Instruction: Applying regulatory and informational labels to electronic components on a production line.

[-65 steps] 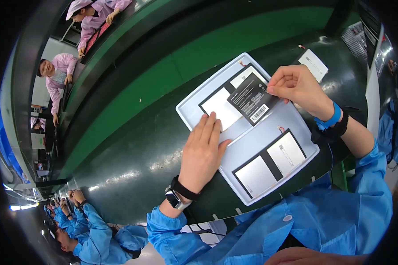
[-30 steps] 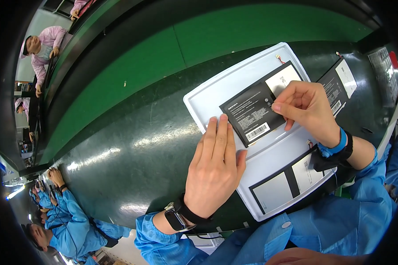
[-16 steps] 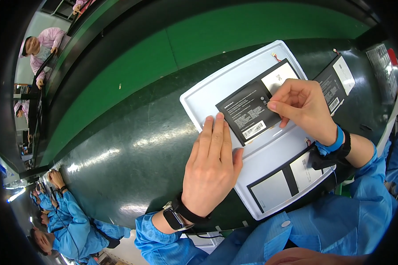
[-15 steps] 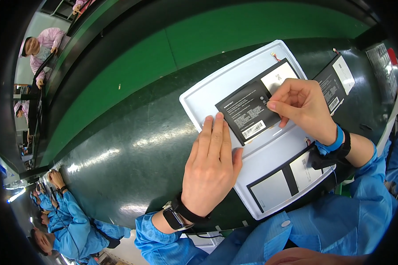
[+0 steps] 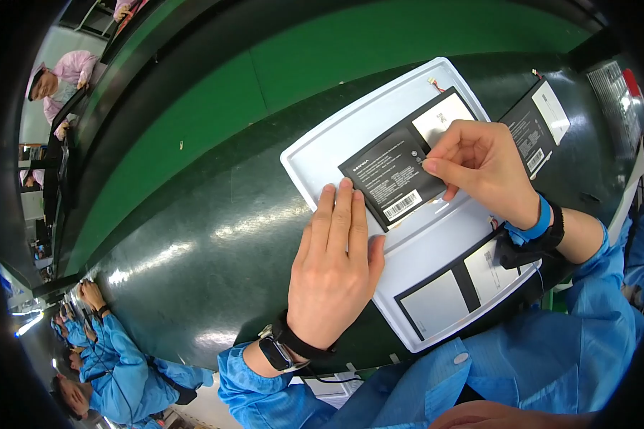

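A flat black battery pack (image 5: 383, 171) with printed label, barcode and a white panel lies in a pale blue-white plastic tray (image 5: 315, 154). Small red wires with a connector (image 5: 435, 84) stick out at its far end. My left hand (image 5: 333, 261) lies flat, fingers stretched, its fingertips at the pack's left edge. Over the pack's right part, my right hand (image 5: 483, 168) has thumb and forefinger pinched together; anything between them is too small to make out. A second battery pack (image 5: 468, 282), showing silvery-white panels with a black band, lies in the tray's near part, below my right wrist.
Another black-and-white battery pack (image 5: 533, 121) lies on the dark green table (image 5: 186, 286) right of the tray. A ribbed clear container (image 5: 612, 96) stands at the far right. Co-workers in blue sit at the left (image 5: 114, 372); a person in pink (image 5: 71, 71) is across the line.
The whole view has shifted a little, so tray, packs and hands sit slightly farther left and up. Both hands keep nearly the same pose against the pack.
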Tool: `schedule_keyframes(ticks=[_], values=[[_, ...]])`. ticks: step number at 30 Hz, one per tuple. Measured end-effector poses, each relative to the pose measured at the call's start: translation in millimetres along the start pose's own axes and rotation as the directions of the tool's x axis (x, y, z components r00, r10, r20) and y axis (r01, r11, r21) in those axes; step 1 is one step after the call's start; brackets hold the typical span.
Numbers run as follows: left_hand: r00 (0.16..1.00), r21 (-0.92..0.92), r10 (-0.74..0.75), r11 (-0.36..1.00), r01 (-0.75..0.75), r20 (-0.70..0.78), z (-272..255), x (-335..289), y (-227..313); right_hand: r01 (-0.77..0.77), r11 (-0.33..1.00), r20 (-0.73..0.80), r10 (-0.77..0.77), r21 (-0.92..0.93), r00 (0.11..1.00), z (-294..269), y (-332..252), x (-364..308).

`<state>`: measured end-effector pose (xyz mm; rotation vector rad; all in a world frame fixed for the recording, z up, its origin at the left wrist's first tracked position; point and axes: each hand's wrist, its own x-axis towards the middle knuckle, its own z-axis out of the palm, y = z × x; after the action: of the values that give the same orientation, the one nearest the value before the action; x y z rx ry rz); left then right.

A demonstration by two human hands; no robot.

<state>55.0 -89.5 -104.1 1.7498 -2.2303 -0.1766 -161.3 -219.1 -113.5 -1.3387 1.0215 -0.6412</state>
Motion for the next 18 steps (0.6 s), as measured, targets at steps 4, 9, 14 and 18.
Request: schedule_keyframes(ticks=[4, 9, 14, 18], values=[[1.000, -0.003, -0.004, 1.000, 0.004, -0.002, 0.6, 0.7, 0.1, 0.003, 1.000, 0.004, -0.003, 0.007, 1.000, 0.4, 0.7, -0.4], [1.000, 0.030, 0.007, 1.000, -0.007, 0.025, 0.4, 0.2, 1.1, -0.006, 1.000, -0.004, 0.006, 0.010, 1.000, 0.9, -0.7, -0.4], [0.999, 0.046, 0.023, 0.999, -0.024, 0.025, 1.4, -0.9, 0.4, -0.009, 1.000, 0.002, 0.009, -0.004, 1.000, 0.8, -1.5, -1.1], [0.998, 0.052, 0.051, 0.997, -0.052, 0.023, 1.2, -1.4, -0.3, 0.006, 1.000, 0.005, -0.006, -0.006, 1.000, 0.5, -1.2, -1.5]])
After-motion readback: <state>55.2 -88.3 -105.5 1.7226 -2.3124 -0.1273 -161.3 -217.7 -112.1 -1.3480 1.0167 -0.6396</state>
